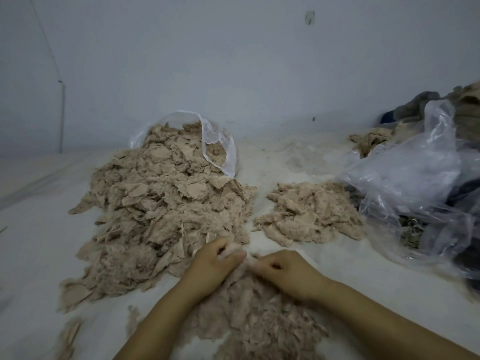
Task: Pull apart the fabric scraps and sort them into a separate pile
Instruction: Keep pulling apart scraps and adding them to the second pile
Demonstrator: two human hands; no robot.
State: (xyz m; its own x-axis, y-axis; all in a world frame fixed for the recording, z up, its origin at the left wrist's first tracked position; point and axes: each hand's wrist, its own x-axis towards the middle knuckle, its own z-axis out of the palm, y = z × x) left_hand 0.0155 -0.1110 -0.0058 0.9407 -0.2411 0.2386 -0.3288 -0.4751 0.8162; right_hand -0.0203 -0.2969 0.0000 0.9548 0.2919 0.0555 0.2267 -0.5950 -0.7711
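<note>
**Pulling a tuft apart at the near edge of the sheet**

The white sheet (298, 162) carries everything, running back to the wall. The unsorted heap (161, 206) of beige fabric scraps is the largest mass, spilling from the clear bag (220, 149) at the far left toward the near left edge. At the right edge a crumpled plastic bag (415, 183) lies over dark and tan cloth. Between the two, toward the far middle, sits the sorted pile (309, 211), apart from the heap by a strip of bare sheet. A third, loose spread of scraps (254, 318) lies under your forearms at the near edge.

You appear to be mid-separation. Your left hand (215, 261) has its fingers curled around a pale tuft (245, 258); your right hand (283, 268) pinches the same tuft from the other side, the two almost touching. The next move probably calls for drawing the hands apart until the fibres give, then carrying the freed piece forward to the sorted pile.

The tuft is blurred, so you cannot tell where one scrap ends. Your fingertips are buried in it. The contents of the right-hand bag are veiled by plastic and cut off at the frame edge.
</note>
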